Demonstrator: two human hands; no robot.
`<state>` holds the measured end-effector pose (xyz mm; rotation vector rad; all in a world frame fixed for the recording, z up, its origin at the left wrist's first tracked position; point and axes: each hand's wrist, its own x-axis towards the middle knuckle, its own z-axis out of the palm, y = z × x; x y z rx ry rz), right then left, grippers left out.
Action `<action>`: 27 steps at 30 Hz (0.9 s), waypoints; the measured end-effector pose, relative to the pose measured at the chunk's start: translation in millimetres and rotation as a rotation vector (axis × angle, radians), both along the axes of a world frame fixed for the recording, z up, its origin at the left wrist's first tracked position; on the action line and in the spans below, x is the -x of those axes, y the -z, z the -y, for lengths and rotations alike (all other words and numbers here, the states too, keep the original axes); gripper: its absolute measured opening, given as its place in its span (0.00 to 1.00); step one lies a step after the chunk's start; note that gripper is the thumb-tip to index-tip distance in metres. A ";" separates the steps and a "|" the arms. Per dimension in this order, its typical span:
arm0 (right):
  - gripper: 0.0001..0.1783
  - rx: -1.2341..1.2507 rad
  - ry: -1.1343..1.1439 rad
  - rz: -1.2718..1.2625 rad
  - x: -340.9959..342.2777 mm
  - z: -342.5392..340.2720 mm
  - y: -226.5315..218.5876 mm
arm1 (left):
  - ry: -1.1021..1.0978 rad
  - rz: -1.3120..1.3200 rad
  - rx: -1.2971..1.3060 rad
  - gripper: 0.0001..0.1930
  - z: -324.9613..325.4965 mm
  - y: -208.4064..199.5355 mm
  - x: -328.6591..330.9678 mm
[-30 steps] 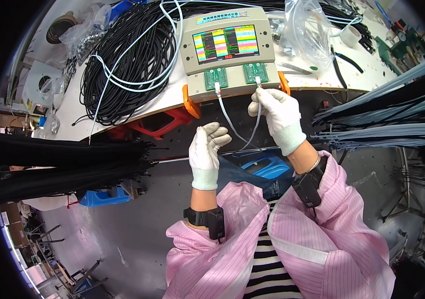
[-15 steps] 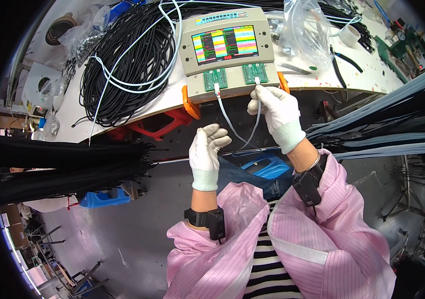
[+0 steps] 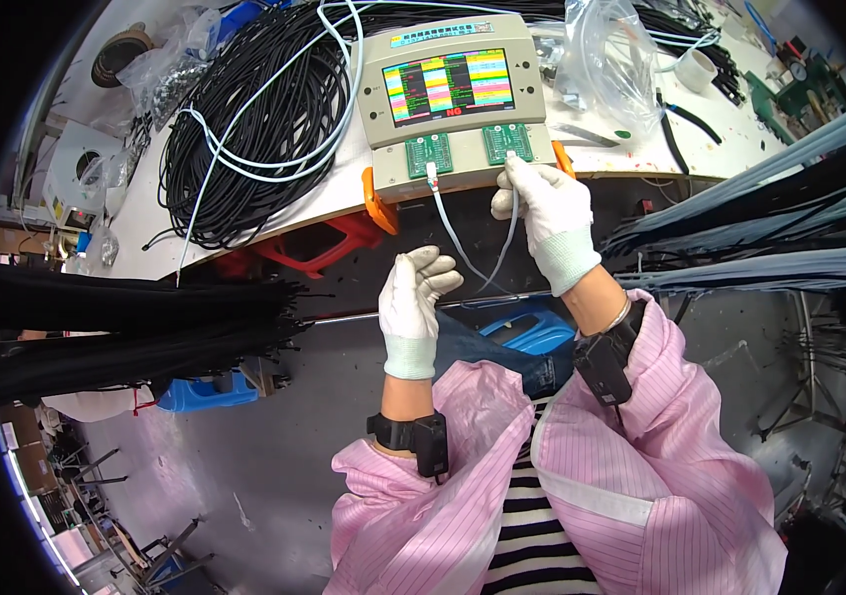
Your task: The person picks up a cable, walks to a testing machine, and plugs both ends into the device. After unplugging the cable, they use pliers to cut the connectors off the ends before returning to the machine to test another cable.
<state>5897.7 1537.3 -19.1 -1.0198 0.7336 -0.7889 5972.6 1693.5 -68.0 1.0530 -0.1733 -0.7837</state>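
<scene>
My right hand (image 3: 548,210), in a white glove, pinches the plug end of a light grey network cable (image 3: 455,238) at the right green circuit board (image 3: 507,144). The fingertips hide most of that plug, so I cannot tell how deep it sits. From there the cable hangs in a loop and rises to the left green circuit board (image 3: 429,154), where its other clear plug (image 3: 432,171) is in place. Both boards are on the front of a beige cable tester (image 3: 458,94) with a lit colour screen. Below the tester, my gloved left hand (image 3: 411,305) is loosely curled and holds nothing, with its fingers apart.
Coiled black cables (image 3: 235,149) and a pale cable lie left of the tester on the white table (image 3: 334,203). Clear bags (image 3: 606,69) and black-handled pliers (image 3: 676,139) lie to its right. Cable bundles hang at both sides, and a blue stool (image 3: 532,332) stands below.
My right hand and forearm have shifted slightly left and up, still at the right board. The left hand has hardly moved.
</scene>
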 end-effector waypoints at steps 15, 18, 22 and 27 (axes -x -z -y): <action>0.11 0.688 -0.094 0.030 24.2 -47.6 -29.6 | -0.038 0.768 -0.162 0.17 4.8 -48.0 39.2; 0.12 0.803 -0.152 0.066 28.8 -43.6 -41.8 | 0.313 0.640 -0.256 0.14 -2.5 -60.1 51.8; 0.16 0.419 -0.291 -0.054 23.5 -29.2 -39.6 | 0.083 0.435 -0.132 0.13 -2.9 -58.7 45.4; 0.21 0.160 -0.473 -0.249 -24.0 -24.6 -22.7 | -0.188 0.262 -0.025 0.13 -16.1 -49.4 19.2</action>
